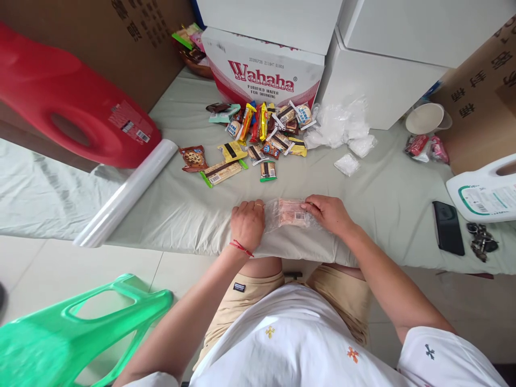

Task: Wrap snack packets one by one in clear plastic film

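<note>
A pinkish packaged snack (289,213) with a barcode lies at the table's front edge, in a sheet of clear plastic film (271,216). My left hand (247,224) is closed at the film's left edge, its fingers curled down against the cloth. On the other side, my right hand (328,214) has thumb and fingers closed on the right end of the snack and its film. Beyond both hands lies a loose pile of wrapped snacks (264,121). To its right are a crumpled heap of clear plastic (342,123) and a small clear-wrapped packet (346,164).
A roll of plastic film (127,193) and a red jug (76,102) stand left. Behind the pile is a Wahaha carton (262,70). A phone (448,228), keys (482,242) and a white bottle (484,188) lie right. A green stool (80,333) stands below left.
</note>
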The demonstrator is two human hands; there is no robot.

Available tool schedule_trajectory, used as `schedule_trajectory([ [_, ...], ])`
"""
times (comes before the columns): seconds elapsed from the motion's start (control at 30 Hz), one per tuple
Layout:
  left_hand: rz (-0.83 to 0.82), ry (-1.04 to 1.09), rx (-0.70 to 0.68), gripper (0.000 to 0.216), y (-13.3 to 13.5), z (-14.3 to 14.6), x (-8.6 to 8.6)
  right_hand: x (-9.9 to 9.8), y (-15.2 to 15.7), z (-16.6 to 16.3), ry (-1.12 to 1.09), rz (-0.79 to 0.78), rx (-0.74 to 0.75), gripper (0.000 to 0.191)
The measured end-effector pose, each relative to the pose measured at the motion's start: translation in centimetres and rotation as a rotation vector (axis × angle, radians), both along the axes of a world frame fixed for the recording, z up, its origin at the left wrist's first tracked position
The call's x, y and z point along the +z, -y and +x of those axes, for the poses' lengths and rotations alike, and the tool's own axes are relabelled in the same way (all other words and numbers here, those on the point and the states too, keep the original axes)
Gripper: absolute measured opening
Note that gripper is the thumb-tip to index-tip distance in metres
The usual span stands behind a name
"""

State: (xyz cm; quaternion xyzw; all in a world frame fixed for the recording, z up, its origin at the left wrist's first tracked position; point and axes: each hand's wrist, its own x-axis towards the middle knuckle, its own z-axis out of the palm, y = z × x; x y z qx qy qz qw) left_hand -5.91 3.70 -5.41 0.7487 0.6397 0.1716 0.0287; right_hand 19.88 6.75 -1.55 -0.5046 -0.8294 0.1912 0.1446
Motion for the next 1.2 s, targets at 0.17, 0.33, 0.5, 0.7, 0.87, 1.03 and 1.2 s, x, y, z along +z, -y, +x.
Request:
schedule_trajectory([
  [0.17,-0.074,-0.186,0.017,0.036,-0.1,0.0,-0.2,-1.9,-0.5,3.4,0.081,0.043,-0.129,0.039],
  [0.33,-0.127,-0.227,0.028,0.038,-0.2,0.1,-0.2,-3.0,-0.5,4.4,0.241,0.216,-0.207,0.037],
  [0.5,-0.123,-0.196,0.038,0.039,-0.2,0.1,-0.3,0.4,0.8,2.1,-0.045,0.407,-0.335,0.029],
  [0.7,-0.182,-0.103,0.114,0.038,-0.4,-0.1,0.5,1.0,3.0,-3.0,-0.190,0.198,-0.003,0.029],
  [0.87,-0.324,0.345,0.198,0.023,-1.5,-1.0,2.7,-1.3,2.5,-4.5,-0.194,0.087,-0.012,0.027],
  [1.03,-0.591,1.213,0.221,0.025,-2.2,1.1,5.0,-1.0,2.6,-5.0,-0.243,0.025,-0.008,0.026],
  [1.2,-0.635,1.502,0.218,0.026,-1.0,4.7,6.0,-0.9,2.9,-5.3,-0.384,-0.050,-0.039,0.032],
])
